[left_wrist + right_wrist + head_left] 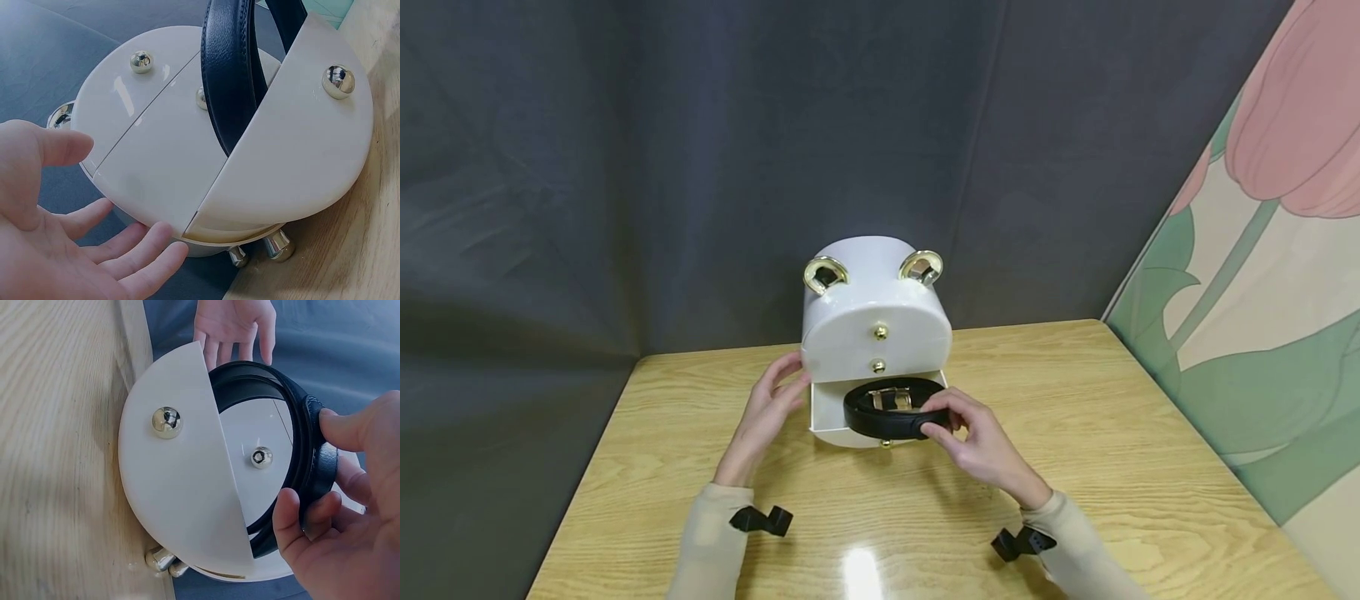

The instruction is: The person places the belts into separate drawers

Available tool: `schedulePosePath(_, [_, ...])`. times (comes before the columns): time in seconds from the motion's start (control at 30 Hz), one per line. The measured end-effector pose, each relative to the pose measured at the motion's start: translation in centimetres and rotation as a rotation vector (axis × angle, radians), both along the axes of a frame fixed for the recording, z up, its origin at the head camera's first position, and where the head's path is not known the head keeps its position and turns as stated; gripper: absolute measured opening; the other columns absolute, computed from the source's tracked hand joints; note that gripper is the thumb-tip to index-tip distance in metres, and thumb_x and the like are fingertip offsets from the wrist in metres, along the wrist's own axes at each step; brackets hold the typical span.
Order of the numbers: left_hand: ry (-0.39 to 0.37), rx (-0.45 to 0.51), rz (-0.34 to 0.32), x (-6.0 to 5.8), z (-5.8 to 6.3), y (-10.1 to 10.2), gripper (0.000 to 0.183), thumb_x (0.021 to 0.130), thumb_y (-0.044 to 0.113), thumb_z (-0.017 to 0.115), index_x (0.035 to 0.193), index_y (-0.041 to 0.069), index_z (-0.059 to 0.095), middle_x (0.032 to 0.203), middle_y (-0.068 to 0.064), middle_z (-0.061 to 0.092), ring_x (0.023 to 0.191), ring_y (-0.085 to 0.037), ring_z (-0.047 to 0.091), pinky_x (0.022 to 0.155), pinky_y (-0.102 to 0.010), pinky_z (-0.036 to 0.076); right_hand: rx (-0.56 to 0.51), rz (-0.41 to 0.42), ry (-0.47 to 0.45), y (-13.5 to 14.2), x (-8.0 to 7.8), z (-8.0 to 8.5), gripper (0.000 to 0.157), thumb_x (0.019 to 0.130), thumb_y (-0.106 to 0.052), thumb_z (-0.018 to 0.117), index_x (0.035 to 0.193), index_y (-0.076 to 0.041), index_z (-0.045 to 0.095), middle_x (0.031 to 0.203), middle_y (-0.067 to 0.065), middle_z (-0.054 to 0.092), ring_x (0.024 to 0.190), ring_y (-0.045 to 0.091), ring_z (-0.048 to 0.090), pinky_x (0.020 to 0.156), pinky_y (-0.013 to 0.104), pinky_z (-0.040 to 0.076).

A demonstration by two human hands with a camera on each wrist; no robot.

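Observation:
A coiled black belt (886,424) with a gold buckle is tilted over the open bottom drawer (829,408) of a round white box (880,312). My right hand (981,437) pinches the belt's right side between thumb and fingers. In the right wrist view the belt (322,459) sits partly behind the drawer front (181,456). My left hand (767,414) is at the box's left side, its fingers loosely spread. The left wrist view shows the fingers (147,259) by the box's edge, holding nothing.
Two gold ear-shaped rings (825,273) top the box, and gold knobs (880,332) mark its drawers. Short gold feet (279,245) support it on the wooden table (700,392). A dark curtain (737,167) hangs behind; a flower-patterned panel (1262,275) stands at right.

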State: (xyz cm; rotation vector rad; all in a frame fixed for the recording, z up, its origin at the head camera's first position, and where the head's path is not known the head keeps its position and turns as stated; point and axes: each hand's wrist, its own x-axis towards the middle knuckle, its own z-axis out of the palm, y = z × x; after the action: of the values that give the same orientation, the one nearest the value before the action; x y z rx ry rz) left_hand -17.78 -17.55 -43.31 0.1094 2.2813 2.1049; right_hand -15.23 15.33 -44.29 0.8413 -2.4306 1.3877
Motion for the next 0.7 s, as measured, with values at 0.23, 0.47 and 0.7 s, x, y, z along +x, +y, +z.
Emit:
schedulePosePath(0.23, [0.001,0.002,0.003,-0.02,0.0,0.09,0.057,0.112,0.026,0.056,0.163,0.012,0.037,0.168,-0.015,0.04,0.148,-0.04,0.048,0.121,-0.06,0.043,0.009,-0.009,-0.033,-0.28,-0.08,-0.06,0.018,0.096,-0.008,0.08,0.11,-0.019,0.075,0.109,-0.003,0.071,0.078,0.007,0.052,0.067,0.037,0.048])
schedulePosePath(0.47, [0.0,0.002,0.008,-0.07,0.01,0.08,0.057,0.112,0.026,0.056,0.163,0.011,0.037,0.168,-0.015,0.04,0.148,-0.04,0.049,0.12,-0.06,0.043,0.01,-0.007,-0.027,-0.64,-0.44,-0.26,0.017,0.096,-0.009,0.079,0.11,-0.017,0.075,0.11,-0.002,0.072,0.078,0.008,0.052,0.067,0.035,0.048])
schedulePosePath(0.7, [-0.005,0.003,0.01,-0.1,0.03,0.08,0.057,0.112,0.025,0.056,0.163,0.011,0.037,0.168,-0.015,0.041,0.148,-0.04,0.049,0.121,-0.061,0.042,0.032,-0.019,-0.036,-0.85,-0.7,-0.38,0.017,0.096,-0.01,0.08,0.11,-0.018,0.075,0.111,-0.004,0.071,0.079,0.008,0.053,0.068,0.031,0.049])
